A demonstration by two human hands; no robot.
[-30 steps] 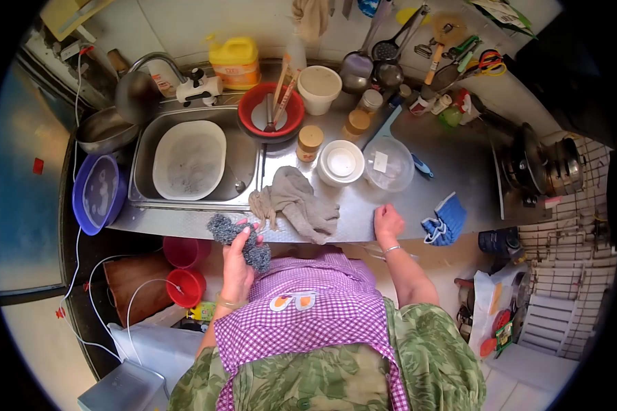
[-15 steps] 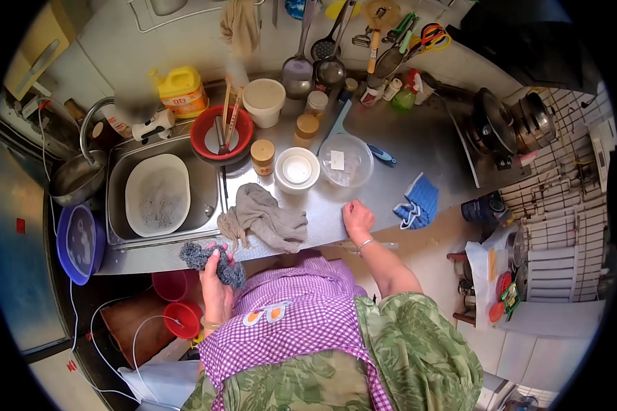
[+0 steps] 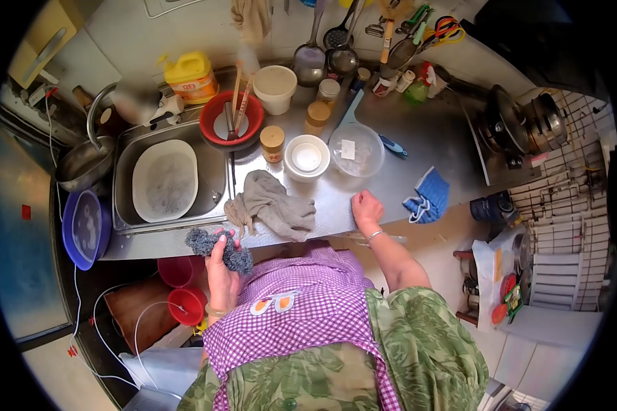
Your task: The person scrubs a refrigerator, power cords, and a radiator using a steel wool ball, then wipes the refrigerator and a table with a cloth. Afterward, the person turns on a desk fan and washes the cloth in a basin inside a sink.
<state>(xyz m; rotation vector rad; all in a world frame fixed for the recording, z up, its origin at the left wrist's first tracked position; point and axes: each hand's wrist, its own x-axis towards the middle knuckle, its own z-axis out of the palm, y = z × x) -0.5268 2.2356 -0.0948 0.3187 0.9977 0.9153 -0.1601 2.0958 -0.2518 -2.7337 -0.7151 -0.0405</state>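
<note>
A dark grey scouring pad (image 3: 219, 248), curly and fuzzy, is gripped in my left hand (image 3: 221, 274) just in front of the counter edge, below the sink. My right hand (image 3: 367, 211) is curled into a fist on the front of the steel counter, and nothing shows in it. A crumpled grey-brown rag (image 3: 274, 209) lies between the two hands. Beyond my right fist stand a clear plastic container (image 3: 363, 154) and a stack of white bowls (image 3: 304, 157). A folded blue cloth (image 3: 428, 195) lies to its right at the counter edge.
The sink (image 3: 209, 175) at left holds a white basin (image 3: 141, 179). A red bowl (image 3: 255, 130) with utensils, a white tub (image 3: 274, 89) and lidded jars (image 3: 272, 142) stand behind the rag. A purple basin (image 3: 105, 229) sits far left; pans (image 3: 504, 123) stand at right.
The camera view has shifted slightly, moving the scene a little to the right. Both hands keep the same closed poses, the left still on the scouring pad.
</note>
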